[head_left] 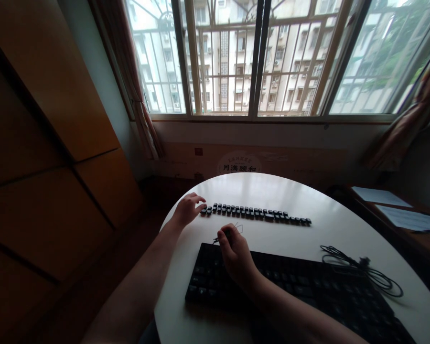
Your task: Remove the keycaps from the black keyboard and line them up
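A black keyboard lies on the round white table near me. Beyond it runs a long row of removed black keycaps. My left hand rests at the row's left end, fingers curled with the fingertips touching the last keycap there. My right hand hovers over the keyboard's far left corner, closed in a pinch on a thin wire keycap puller whose loops stick out past the fingers.
The keyboard's black cable lies coiled on the table at the right. Wooden cabinets stand to the left. A barred window fills the wall ahead. Papers lie on a side desk at the right.
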Tool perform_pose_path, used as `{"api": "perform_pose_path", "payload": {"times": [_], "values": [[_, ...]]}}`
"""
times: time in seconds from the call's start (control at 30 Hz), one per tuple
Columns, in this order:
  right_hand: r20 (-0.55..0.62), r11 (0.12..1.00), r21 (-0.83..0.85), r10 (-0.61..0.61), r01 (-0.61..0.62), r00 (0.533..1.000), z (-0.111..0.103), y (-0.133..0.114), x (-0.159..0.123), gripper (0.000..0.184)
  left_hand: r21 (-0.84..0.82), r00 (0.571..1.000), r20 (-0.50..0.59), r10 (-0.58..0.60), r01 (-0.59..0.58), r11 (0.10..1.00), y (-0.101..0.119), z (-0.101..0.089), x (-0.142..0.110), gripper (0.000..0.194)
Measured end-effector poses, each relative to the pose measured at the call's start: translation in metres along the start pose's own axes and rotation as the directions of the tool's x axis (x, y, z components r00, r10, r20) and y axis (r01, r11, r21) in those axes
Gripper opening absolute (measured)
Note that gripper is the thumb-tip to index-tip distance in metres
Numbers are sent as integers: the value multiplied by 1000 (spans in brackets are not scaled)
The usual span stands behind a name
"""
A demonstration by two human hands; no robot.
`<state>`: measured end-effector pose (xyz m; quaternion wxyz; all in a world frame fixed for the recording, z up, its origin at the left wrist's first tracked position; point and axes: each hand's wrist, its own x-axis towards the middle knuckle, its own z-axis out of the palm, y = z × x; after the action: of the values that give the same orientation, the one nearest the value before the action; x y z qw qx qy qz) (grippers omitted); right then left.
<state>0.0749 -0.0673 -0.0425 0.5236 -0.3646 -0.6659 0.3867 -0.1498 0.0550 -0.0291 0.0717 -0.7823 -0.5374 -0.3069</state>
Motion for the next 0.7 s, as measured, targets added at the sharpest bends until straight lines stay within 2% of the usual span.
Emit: {"api": "perform_pose_path", "payload": {"times": [0.1, 0.17, 0.27, 0.37, 0.47, 0.57, 0.63, 0.7], "values": [[-3, 1000, -3, -2, 2, 1000, 0, 1, -1, 22, 32, 988, -141, -59, 64, 997, -1, 0, 0, 28], [-6, 1000, -2, -7, 7, 1000, 2, 3, -1, 21, 56, 975, -198, -99, 112, 992, 0, 1, 0, 34], [-26, 999, 45, 14, -13, 1000, 3, 2, 2, 22, 67, 967, -217, -131, 148, 987, 1, 5, -1, 38], [-27, 982, 170, 83, -77, 996, -3, -11, 11, 26, 57, 964, -222, -148, 164, 985, 0, 9, -2, 40], [103, 967, 227, 95, -116, 990, -19, -39, 20, 29, 42, 957, -232, -173, 187, 981, -1, 11, -3, 41], [271, 972, 193, 82, -137, 959, -36, -63, 19, 27, 27, 955, -235, -183, 195, 980, -1, 11, -3, 42], [335, 980, 141, 86, -140, 938, -42, -66, 13, 25, 15, 956, -233, -178, 186, 982, 0, 10, -4, 43], [356, 988, 70, 103, -137, 929, -43, -56, 4, 24, 3, 958, -232, -168, 174, 985, 1, 10, -4, 45]]}}
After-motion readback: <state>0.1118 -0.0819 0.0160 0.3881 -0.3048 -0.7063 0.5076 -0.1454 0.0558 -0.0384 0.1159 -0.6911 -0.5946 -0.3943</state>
